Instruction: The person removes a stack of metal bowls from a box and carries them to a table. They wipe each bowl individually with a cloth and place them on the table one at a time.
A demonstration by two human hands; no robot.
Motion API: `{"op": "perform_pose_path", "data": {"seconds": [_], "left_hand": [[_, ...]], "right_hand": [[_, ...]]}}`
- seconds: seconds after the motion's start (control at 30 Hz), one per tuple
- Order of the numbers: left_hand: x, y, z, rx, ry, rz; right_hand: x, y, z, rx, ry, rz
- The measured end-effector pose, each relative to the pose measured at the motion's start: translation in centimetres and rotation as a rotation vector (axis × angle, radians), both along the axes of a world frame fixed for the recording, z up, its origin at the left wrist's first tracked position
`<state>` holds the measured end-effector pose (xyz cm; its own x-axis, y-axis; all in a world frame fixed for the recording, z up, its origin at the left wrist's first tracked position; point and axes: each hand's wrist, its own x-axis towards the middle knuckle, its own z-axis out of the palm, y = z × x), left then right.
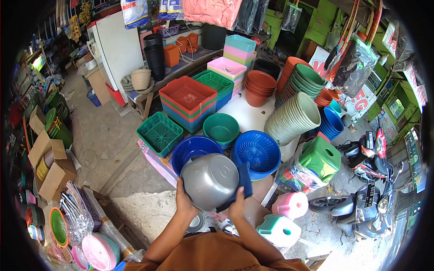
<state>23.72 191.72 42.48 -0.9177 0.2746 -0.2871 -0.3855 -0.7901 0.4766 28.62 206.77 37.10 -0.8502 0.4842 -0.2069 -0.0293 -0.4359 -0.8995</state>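
Observation:
A shiny grey bowl-shaped pot [210,180], its rounded outside facing me, is held up in front of my body. My left hand [185,198] is closed on its lower left edge. My right hand [237,207] grips a dark blue cloth [244,178] that lies against the pot's right side. The fingers of both hands are partly hidden. Just behind the pot are a dark blue basin [190,145] and a blue basket stack [256,153]. Below it, near my body, a grey round container [197,222] shows in part.
Stacked red baskets [188,95], a green basket [160,131] and tilted cream pails [294,118] fill the display ahead. Plastic stools [321,158] and motorcycles [366,203] stand to the right. An open cardboard box [55,167] sits left, past a concrete floor [97,144].

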Motion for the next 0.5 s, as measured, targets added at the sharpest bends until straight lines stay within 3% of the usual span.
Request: {"op": "perform_pose_path", "data": {"seconds": [0.07,0.1,0.13,0.23,0.27,0.4,0.43,0.47,0.5], "left_hand": [[-0.2,0.7,0.2,0.115,-0.06,0.018],[-0.4,0.9,0.2,0.116,-0.062,0.012],[-0.5,1.1,0.3,0.098,-0.068,-0.003],[-0.5,1.2,-0.2,-0.029,-0.113,-0.097],[-0.5,1.1,-0.6,-0.137,-0.151,-0.176],[-0.3,0.9,0.5,-0.271,-0.142,-0.367],[0.2,1.4,1.1,-0.401,-0.13,-0.386],[0.3,1.7,-1.0,-0.494,-0.061,-0.35],[0.5,1.5,-2.7,-0.614,0.021,-0.428]], "right_hand": [[-0.4,-1.9,1.0,0.744,0.377,-0.225],[0.0,-1.7,1.3,0.987,0.397,-0.147],[0.7,-1.7,2.1,0.989,0.393,-0.151],[2.0,-1.9,3.7,1.672,0.236,0.282],[2.1,-2.0,4.0,1.746,0.284,0.406],[1.0,-0.7,5.9,1.675,0.28,0.508],[0.7,0.0,6.6,1.673,0.256,0.56],[0.2,0.7,6.5,1.671,0.248,0.568],[-0.3,1.5,5.8,1.481,0.191,0.541]]}}
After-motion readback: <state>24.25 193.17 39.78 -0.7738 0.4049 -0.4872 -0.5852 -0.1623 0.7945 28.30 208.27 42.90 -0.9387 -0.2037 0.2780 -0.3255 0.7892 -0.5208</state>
